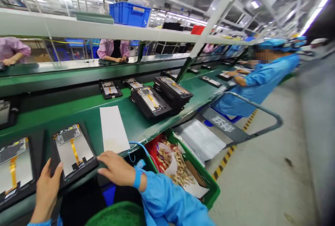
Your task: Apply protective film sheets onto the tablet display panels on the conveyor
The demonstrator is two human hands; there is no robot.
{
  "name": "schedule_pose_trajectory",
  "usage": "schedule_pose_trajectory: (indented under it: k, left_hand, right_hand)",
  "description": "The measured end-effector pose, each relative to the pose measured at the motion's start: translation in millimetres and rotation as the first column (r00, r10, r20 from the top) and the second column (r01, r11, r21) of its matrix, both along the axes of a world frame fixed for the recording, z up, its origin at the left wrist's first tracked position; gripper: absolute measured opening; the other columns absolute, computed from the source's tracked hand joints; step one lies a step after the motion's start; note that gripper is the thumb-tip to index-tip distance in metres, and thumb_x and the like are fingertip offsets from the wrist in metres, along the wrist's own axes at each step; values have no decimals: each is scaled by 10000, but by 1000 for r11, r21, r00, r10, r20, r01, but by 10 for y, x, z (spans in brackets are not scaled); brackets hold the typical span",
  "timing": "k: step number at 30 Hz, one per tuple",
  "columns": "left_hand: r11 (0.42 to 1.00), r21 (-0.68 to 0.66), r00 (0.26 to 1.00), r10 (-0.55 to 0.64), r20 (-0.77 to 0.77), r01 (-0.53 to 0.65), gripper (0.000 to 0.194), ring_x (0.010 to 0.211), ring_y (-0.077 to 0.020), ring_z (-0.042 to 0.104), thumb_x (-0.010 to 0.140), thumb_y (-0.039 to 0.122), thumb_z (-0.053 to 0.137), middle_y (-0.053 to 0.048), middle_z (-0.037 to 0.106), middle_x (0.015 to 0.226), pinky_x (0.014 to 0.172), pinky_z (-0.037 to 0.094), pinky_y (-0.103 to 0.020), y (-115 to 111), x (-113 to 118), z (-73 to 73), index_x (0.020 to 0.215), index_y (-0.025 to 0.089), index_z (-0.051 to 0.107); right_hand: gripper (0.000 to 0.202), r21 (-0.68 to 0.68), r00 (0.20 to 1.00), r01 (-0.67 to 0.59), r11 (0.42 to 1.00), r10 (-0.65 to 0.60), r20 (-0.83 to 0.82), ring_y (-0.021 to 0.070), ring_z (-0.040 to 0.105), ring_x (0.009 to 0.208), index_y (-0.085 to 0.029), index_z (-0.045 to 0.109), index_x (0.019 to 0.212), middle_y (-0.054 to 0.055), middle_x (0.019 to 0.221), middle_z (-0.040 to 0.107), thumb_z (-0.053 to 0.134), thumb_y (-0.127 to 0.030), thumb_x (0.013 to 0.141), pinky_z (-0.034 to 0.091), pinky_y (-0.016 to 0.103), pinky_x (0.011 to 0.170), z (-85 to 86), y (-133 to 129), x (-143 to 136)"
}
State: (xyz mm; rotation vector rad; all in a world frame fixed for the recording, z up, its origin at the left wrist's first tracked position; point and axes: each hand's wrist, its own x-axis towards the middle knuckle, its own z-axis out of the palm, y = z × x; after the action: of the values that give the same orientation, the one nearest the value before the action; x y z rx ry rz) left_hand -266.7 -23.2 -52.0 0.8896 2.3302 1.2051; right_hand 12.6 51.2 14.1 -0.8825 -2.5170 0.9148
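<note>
blue sleeves (172, 198) lead to hands (119, 168) flanking a device (66, 158).

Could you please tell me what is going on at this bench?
A person has the left hand and right hand at opposite sides of an open-backed device in a black holder. A similar unit lies to its left, a white sheet to its right, and stacked units beyond. Further along, a co-worker in blue stands at the same line.
</note>
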Motion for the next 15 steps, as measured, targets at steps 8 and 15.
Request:
schedule_pose_trajectory:
  k: [8,15]
  left_hand:
    - [745,-67,554,-549,-626,663,450,1476,-302,332,955,208,458,-168,465,1518,1181,302,-571,164,778,373,1400,204,522]
    - [506,-323,217,-746,-630,800,408,1376,-344,478,959,169,469,-143,555,1458,1156,268,-659,550,1398,222,1343,223,597]
  right_hand:
    - [134,86,904,427,900,-426,-29,184,653,861,-161,670,1016,64,968,662,565,-145,935,532,339,850,-191,540,676]
    - [165,95,913,395,914,-402,71,171,621,890,-143,669,1057,84,1048,612,607,-109,907,515,315,884,-434,826,207]
